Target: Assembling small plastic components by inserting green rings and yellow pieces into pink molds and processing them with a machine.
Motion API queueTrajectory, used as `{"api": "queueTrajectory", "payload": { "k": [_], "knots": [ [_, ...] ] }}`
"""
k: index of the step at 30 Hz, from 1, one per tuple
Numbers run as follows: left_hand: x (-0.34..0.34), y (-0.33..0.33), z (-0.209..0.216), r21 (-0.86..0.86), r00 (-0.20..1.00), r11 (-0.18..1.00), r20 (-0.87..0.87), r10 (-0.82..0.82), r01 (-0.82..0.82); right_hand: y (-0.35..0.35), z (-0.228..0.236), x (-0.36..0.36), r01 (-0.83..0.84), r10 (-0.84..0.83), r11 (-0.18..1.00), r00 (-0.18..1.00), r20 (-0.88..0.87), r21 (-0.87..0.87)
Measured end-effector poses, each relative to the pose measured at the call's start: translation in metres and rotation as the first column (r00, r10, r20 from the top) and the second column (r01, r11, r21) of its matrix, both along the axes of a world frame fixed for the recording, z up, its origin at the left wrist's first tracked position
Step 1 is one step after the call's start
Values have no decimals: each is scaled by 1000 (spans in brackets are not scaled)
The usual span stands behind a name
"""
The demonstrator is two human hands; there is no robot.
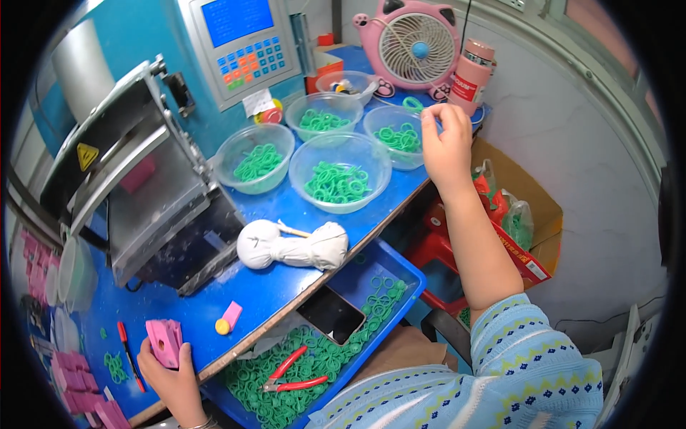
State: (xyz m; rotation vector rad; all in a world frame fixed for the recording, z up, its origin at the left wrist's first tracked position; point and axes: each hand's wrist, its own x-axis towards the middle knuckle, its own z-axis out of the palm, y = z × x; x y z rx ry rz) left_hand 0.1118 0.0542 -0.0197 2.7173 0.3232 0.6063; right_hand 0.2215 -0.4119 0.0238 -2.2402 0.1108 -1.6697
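At the lower left, my left hand (168, 379) is wrapped round a pink block (166, 342) with holes in it, close above the blue tabletop. My right hand (449, 143) is raised at the right, over the edge of a clear bowl (389, 118) with green rings inside. Its fingers are pinched together, and a single green ring (412, 98) shows right at the fingertips; the contact itself is hard to see. Nearer me, a blue tray (416, 270) holds many green rings, red-handled cutters (293, 355) and a black phone (331, 314).
More clear bowls (299, 175) of green rings stand mid-table. A machine (157, 207) with a keypad (251, 63) fills the left. Around are a white cloth bundle (296, 247), a red pen (129, 350), pink blocks (75, 382), a pink fan (418, 46) and a cardboard box (532, 207).
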Motion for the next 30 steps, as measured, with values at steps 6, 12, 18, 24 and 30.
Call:
{"api": "queueTrajectory", "payload": {
  "k": [6,12,18,24,30],
  "knots": [
    [7,15,-9,-68,994,997,99,-38,45,-19,-15,15,88,-51,989,960,-276,122],
    [7,46,-24,-161,998,985,26,-65,68,-15,-5,10,190,-168,982,906,-389,19],
    [-13,30,-11,-617,945,717,239,-223,325,11,-3,10,78,-88,994,987,-137,-79],
    [-44,-52,20,-857,921,347,319,-223,381,135,4,-53,-862,840,492,507,-191,-124],
    [-55,-74,13,-897,850,21,410,-331,441,228,-23,-96,-979,973,80,117,-199,-187]
  ]
}}
